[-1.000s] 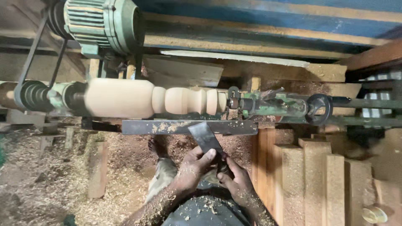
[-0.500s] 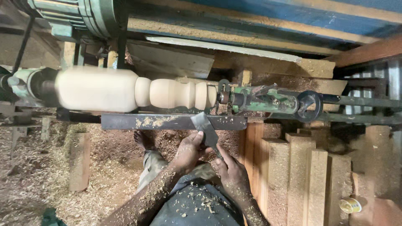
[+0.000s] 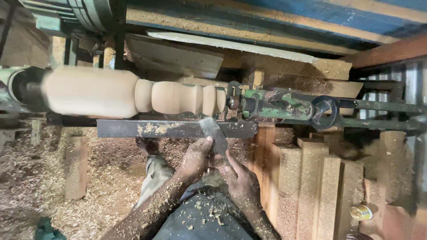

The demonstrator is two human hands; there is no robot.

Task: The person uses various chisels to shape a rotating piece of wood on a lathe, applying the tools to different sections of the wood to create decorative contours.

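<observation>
Left hand (image 3: 195, 161): dusted with shavings, fingers wrapped over the flat steel chisel (image 3: 214, 133), thumb side near the blade, forearm angled in from near left.
Right hand (image 3: 240, 180): just right of and nearer than the left hand, fingers closed round the chisel's near end; the handle itself is hidden in the grip.
Chisel: blade lies across the dark metal tool rest (image 3: 178, 129), its tip up at the right end of the turned workpiece (image 3: 133, 93), close to the tailstock; whether the edge is touching the wood I cannot tell.
Workpiece: pale wooden spindle, thick plain cylinder at left, beads and coves cut at right, blurred as if spinning between the left drive end and the green tailstock (image 3: 275, 106).
Handling, chisel: stiff, hefty steel with a sharp edge; looks best gripped low with one hand and pinned to the rest with the other, as here.
Handling, workpiece: rigid, solid and likely heavy, not something to touch while it spins.
Around: sawdust-covered floor (image 3: 35, 178), squared timber blocks (image 3: 311, 186) stacked at right, a small reel (image 3: 361, 212) near right.
</observation>
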